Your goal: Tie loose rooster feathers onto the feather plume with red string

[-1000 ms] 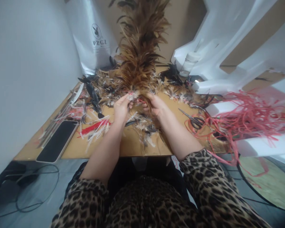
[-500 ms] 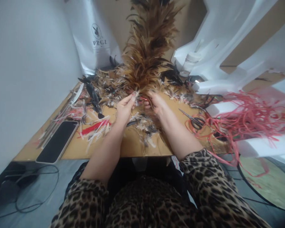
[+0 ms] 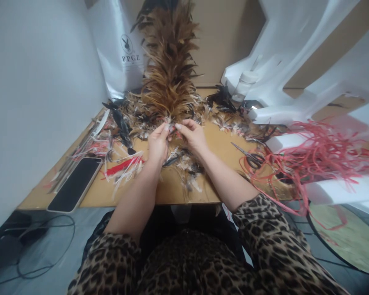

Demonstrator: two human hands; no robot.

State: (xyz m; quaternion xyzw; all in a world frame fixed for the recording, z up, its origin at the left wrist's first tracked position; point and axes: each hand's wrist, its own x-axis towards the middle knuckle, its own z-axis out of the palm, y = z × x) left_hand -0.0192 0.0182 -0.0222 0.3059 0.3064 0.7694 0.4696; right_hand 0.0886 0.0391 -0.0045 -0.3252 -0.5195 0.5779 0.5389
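A tall brown feather duster head [image 3: 170,69] with darker feathers at its far end stands up in front of me, its base towards me. My left hand [image 3: 158,141] pinches that base, thumb and fingers closed on it. Close beside it, my right hand [image 3: 193,136] has thumb and finger pressed together at the same base, with a bit of red showing between the hands; what exactly it pinches is too small to make out. Loose feathers [image 3: 189,166] lie on the table [image 3: 169,190] under my wrists.
Scissors [image 3: 252,159] lie right of my hands, near a tangle of red plastic strips [image 3: 322,155]. At left are a phone [image 3: 75,184], red and white strips [image 3: 123,166] and thin sticks [image 3: 76,151]. A clear jar [image 3: 244,87] and a white bag [image 3: 119,49] stand behind.
The feather duster head has swung left and looks more upright. My right hand has come leftward from beneath the feathers to the base, its thumb now on top.
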